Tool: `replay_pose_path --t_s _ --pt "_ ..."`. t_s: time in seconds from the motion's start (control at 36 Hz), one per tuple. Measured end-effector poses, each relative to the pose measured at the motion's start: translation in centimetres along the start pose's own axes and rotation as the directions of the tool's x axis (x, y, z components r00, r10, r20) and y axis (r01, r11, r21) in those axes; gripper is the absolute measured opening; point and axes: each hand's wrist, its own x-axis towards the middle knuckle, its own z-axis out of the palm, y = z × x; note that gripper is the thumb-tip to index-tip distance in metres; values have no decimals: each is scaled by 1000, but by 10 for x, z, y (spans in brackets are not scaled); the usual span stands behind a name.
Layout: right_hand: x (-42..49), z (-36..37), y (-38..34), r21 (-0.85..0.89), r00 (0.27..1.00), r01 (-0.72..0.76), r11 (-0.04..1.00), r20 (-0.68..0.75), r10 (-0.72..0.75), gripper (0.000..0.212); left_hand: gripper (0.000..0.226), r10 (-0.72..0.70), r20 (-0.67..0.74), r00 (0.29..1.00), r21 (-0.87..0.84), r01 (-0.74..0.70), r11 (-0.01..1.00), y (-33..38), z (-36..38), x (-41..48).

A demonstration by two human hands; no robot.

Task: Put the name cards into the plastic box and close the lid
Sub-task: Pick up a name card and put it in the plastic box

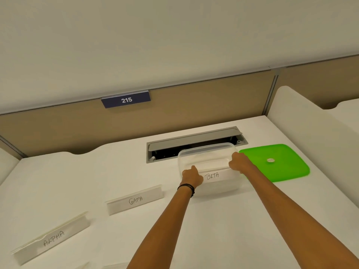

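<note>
My left hand and right hand hold the BETA card across the plastic box, blocking its near side. Green lid lies just right of it, open cable hatch sits right behind. GAMA card and ALPHA card stand left, bare desk between them and my arms

White desk with clear box, green lid, GAMA card, ALPHA card

Clear glossy plastic box; smooth green plastic lid; clear plastic name cards with paper inserts; matt white counter; grey metal cable hatch.
</note>
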Motion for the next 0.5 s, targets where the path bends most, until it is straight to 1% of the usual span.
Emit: replay_pose_path --t_s 0.06,0.11,0.19,0.28,0.36,0.5 --pt "1 4 -1 -38 1000 5 999 -14 -6 30 41 -2 12 1000 94 1 996 1 4 0" --pt "2 7 0 -68 1000 10 998 -11 -10 31 39 -3 15 1000 153 0 988 2 7 1" --pt "4 12 1 -118 999 21 993 34 -17 34 38 4 18 1000 210 -8 978 3 7 4" --pt "4 16 -1 -168 997 43 985 68 -32 35 38 -7 55 998 234 -6 972 2 4 6" --pt "7 19 -1 -190 998 43 981 62 -32 35 37 -12 84 996 221 -6 975 2 -1 8" --pt "12 22 3 -195 998 33 980 57 -23 34 37 7 79 997 262 -27 965 1 -5 10"
